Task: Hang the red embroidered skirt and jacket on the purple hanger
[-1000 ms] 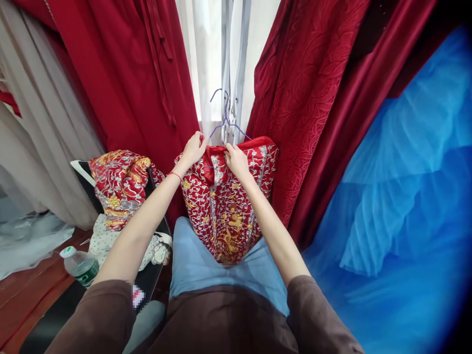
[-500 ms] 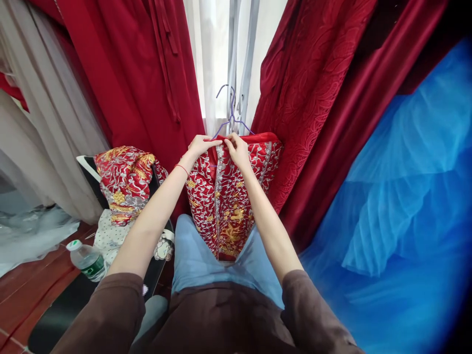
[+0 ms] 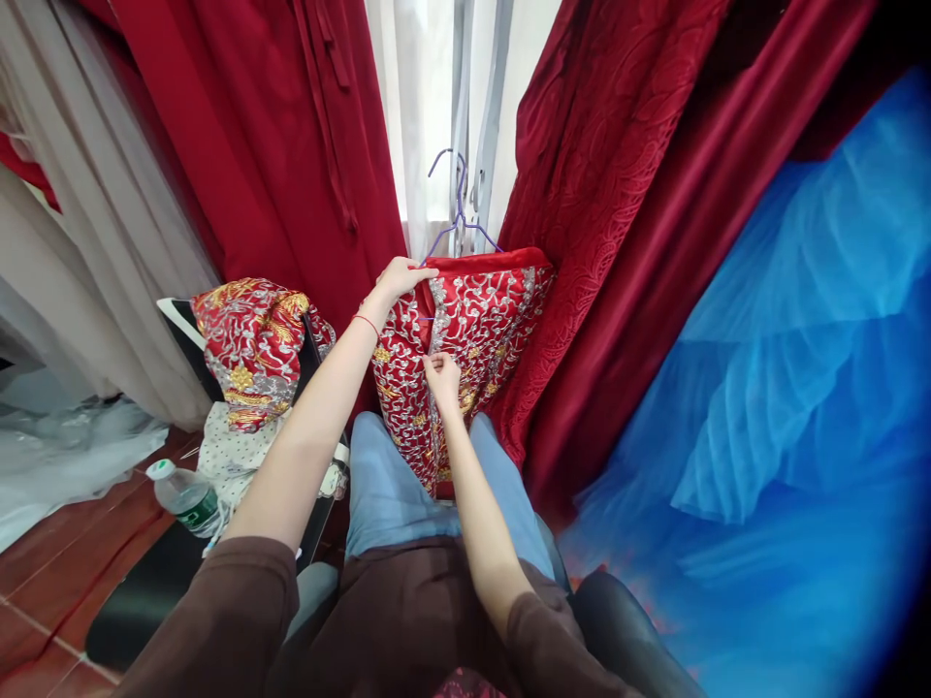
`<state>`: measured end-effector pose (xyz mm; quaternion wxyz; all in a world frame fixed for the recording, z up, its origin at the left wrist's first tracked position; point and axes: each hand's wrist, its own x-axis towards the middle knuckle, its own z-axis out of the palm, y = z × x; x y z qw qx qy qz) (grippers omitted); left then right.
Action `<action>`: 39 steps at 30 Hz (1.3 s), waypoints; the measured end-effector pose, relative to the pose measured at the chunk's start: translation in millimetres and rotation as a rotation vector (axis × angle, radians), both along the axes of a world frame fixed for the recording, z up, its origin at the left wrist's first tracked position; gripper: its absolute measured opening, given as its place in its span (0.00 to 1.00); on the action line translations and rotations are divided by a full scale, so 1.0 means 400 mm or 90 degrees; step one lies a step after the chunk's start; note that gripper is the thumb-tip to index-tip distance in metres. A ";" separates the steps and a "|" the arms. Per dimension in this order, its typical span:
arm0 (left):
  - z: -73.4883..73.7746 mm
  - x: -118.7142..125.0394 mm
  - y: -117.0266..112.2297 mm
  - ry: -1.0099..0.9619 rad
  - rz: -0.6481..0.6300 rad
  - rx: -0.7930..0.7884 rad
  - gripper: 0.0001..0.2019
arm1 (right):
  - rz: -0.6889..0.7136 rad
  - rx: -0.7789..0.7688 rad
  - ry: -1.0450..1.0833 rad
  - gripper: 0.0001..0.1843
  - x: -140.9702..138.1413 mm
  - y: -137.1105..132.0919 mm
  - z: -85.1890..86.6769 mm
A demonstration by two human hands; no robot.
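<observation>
A red garment (image 3: 487,315) with silver and gold embroidery hangs on a purple wire hanger (image 3: 460,199) in front of my knees. My left hand (image 3: 403,278) is closed on its plain red top band, thumb stretched along the edge near the hanger's shoulder. Lower down, my right hand (image 3: 443,376) pinches the silver-trimmed front edge, fingertips pressed together. Between the two hands the front gapes slightly, showing red lining and the hanger's lower bar. The garment's lower end hangs between my legs, partly hidden by my right forearm.
On my left, a black chair (image 3: 138,606) bears another red embroidered garment (image 3: 254,334), a dotted white cloth (image 3: 229,456) and a water bottle (image 3: 185,496). Red gowns (image 3: 269,126) hang ahead on both sides of a pale curtain (image 3: 429,107). Blue tulle (image 3: 771,417) spreads on the right.
My right hand has left the top band and moved down to the garment's front edge. My left hand stays at the top. The garment's right side has swung slightly inward.
</observation>
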<state>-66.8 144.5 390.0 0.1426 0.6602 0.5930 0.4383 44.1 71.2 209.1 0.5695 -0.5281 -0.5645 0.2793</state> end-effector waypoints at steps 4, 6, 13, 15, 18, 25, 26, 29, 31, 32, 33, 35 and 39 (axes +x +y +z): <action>0.009 0.014 -0.034 0.056 0.035 -0.018 0.16 | -0.077 -0.061 -0.041 0.08 -0.038 0.010 -0.013; 0.014 0.022 -0.047 0.077 0.049 -0.024 0.17 | -0.091 -0.074 -0.051 0.07 -0.036 0.012 -0.010; 0.019 0.031 -0.067 0.097 0.055 -0.034 0.16 | -0.059 -0.097 -0.022 0.05 -0.030 0.020 -0.033; 0.017 0.029 -0.065 0.097 0.054 -0.035 0.16 | -0.046 -0.100 -0.007 0.05 -0.032 0.026 -0.041; 0.013 0.027 -0.058 0.095 0.050 -0.033 0.16 | -0.015 -0.116 0.007 0.10 -0.028 0.032 -0.047; 0.013 0.028 -0.058 0.095 0.064 -0.030 0.17 | 0.040 -0.139 -0.018 0.21 -0.014 0.023 -0.021; 0.013 0.028 -0.059 0.095 0.065 -0.029 0.17 | 0.038 -0.138 -0.024 0.20 -0.014 0.019 -0.013; 0.015 0.029 -0.060 0.105 0.070 -0.027 0.16 | 0.025 -0.132 -0.048 0.18 -0.016 0.006 0.009; 0.015 0.029 -0.059 0.112 0.073 -0.029 0.16 | 0.011 -0.123 -0.062 0.17 -0.017 -0.003 0.020; 0.015 0.028 -0.058 0.113 0.074 -0.030 0.15 | 0.003 -0.119 -0.068 0.17 -0.017 -0.007 0.024; 0.015 0.028 -0.058 0.114 0.074 -0.030 0.15 | -0.006 -0.112 -0.072 0.17 -0.018 -0.010 0.026; 0.014 0.028 -0.056 0.114 0.077 -0.027 0.15 | -0.021 -0.096 -0.068 0.16 -0.020 -0.012 0.026; 0.013 0.028 -0.055 0.114 0.076 -0.028 0.16 | 0.019 -0.088 0.040 0.14 -0.023 -0.006 0.008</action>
